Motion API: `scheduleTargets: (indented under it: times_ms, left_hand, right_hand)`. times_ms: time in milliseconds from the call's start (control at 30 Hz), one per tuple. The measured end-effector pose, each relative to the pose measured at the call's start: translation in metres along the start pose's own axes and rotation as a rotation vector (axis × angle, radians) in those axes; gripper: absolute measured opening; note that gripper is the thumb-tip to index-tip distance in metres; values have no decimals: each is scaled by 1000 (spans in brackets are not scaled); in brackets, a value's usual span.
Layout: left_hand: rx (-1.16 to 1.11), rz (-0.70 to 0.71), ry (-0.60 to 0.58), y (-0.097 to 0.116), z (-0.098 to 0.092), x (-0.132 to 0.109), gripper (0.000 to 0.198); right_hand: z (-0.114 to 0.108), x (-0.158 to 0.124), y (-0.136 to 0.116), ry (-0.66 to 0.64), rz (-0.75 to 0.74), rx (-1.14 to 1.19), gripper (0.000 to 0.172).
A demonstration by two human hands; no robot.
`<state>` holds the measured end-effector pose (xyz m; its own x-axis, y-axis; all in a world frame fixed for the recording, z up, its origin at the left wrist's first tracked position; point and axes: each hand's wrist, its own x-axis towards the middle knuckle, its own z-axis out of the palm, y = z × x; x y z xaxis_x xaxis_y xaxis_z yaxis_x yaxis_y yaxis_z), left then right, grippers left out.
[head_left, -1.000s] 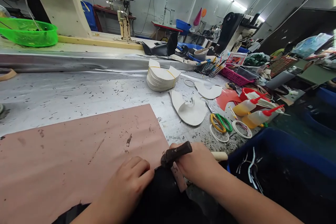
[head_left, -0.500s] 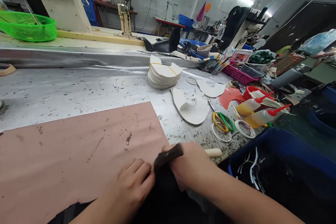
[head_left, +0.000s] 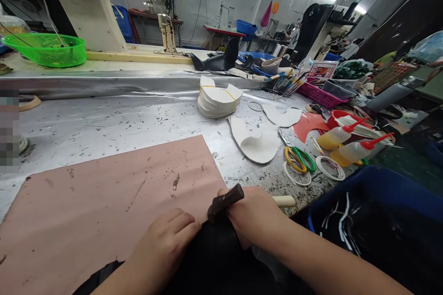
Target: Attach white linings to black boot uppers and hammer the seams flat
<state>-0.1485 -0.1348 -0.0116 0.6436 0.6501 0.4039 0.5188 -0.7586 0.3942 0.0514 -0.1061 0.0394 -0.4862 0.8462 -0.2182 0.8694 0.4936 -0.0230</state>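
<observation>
My right hand (head_left: 256,216) is closed around a hammer (head_left: 224,203). Its dark metal head rests at the upper edge of some black material (head_left: 214,258), and the pale wooden handle sticks out past my knuckles to the right. My left hand (head_left: 168,242) lies just left of the hammer head, fingers bent together over the edge of the black material; the fingertips and thumb are partly hidden. Beneath both is a stained pink board (head_left: 114,203). More black material shows at the bottom left, by my left forearm.
Beyond the board stand a banded stack of white pieces (head_left: 219,99) and a curled white piece (head_left: 256,140). Scissors (head_left: 299,159), tape rolls (head_left: 330,168) and red-tipped bottles (head_left: 353,152) lie right. A blue bin (head_left: 377,184) is at the table's edge; a sewing machine (head_left: 168,32) stands behind.
The hammer head has tilted slightly and looks sharper, while staying by the material's edge. My left hand has shifted slightly left and down. The whole view has moved a little.
</observation>
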Motion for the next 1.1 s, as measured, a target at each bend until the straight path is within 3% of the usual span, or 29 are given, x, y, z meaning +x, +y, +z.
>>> scheduleTargets:
  times_ms: [100, 200, 467, 600, 800, 1000, 1100]
  left_hand:
    - [93, 88, 59, 3, 2, -2, 23]
    - [124, 134, 47, 5, 1, -1, 24]
    - [149, 162, 31, 7, 0, -1, 23]
    - [148, 146, 31, 6, 1, -1, 22]
    - [119, 79, 52, 6, 3, -2, 25]
    - [-83, -171, -49, 3, -2, -4, 21]
    - [-31, -100, -7, 3, -3, -5, 24]
  right_hand:
    - [1, -2, -1, 52, 44, -8, 9]
    - [1, -4, -3, 36, 26, 23, 10]
    - [-1, -1, -6, 46, 4, 50, 12]
    - [-1, -2, -9, 81, 19, 72, 10]
    - [-1, -5, -12, 24, -9, 81, 12]
    - [-1, -5, -15, -8, -42, 36, 14]
    - [-7, -7, -17, 23, -34, 37, 15]
